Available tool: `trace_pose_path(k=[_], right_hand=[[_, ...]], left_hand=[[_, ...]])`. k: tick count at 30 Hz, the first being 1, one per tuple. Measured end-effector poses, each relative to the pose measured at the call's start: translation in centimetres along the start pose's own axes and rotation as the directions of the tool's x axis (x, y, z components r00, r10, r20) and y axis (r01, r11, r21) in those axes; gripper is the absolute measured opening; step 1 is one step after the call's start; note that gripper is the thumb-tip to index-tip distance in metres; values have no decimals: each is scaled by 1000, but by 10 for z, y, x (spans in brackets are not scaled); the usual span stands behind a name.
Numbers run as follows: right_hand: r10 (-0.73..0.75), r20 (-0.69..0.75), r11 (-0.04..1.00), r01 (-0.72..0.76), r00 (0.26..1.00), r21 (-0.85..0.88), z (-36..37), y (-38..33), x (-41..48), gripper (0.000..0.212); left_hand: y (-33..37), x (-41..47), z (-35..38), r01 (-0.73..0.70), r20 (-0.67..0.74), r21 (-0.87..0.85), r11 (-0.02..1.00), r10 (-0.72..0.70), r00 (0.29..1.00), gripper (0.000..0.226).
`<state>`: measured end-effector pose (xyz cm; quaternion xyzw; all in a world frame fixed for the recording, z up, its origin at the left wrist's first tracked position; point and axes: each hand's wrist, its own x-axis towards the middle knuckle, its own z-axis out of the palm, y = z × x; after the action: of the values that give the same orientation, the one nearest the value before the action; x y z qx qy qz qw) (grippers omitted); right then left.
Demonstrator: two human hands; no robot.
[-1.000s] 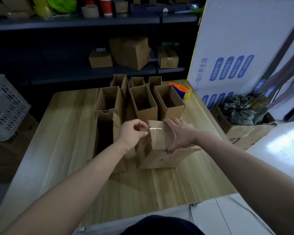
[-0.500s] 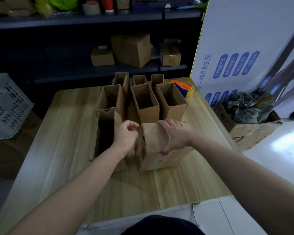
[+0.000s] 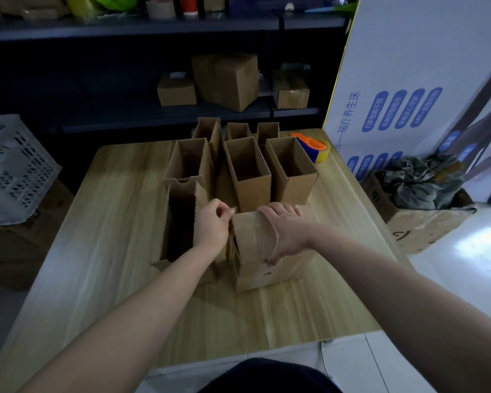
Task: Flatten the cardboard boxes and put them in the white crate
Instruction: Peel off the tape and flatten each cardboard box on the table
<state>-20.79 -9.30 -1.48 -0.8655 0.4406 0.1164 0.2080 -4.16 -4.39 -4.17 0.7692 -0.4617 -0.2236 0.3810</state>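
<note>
Head view: a cardboard box stands closed end up, long axis upright, mid-table before the open boxes, right hand gripping its top, left hand pinching its top left edge; a firm brace should let the seam lift cleanly

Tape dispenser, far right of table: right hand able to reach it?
Probably, once freed: the right hand grips the near box, but bare table right of the open boxes leads to the tape dispenser.
</note>
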Motion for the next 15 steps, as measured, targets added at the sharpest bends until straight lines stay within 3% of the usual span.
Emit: trace_pose_path(k=[4, 7, 9, 12, 15], right_hand=[[-11, 5, 1000, 11, 1000, -22, 2, -4, 2, 116], [-8, -5, 1000, 8, 1000, -18, 3, -6, 4, 117], [-26, -12, 999, 26, 1000, -25, 6, -9, 7, 118], [-29, -21, 999, 29, 999, -21, 7, -8, 10, 120], [-21, -23, 1000, 20, 1000, -11, 7, -4, 8, 123]], left_hand=[[-7, -4, -13, 120, 129, -178, 977, -98, 987, 5], [-8, -7, -28, 170, 315, -187, 968, -105, 943, 39], [-5, -10, -31, 74, 264, -57, 996, -57, 963, 48], [1, -12, -28, -124, 123, 117, 985, 109, 986, 37], [1, -14, -21, -287, 254, 267, 920, 220, 942, 26]])
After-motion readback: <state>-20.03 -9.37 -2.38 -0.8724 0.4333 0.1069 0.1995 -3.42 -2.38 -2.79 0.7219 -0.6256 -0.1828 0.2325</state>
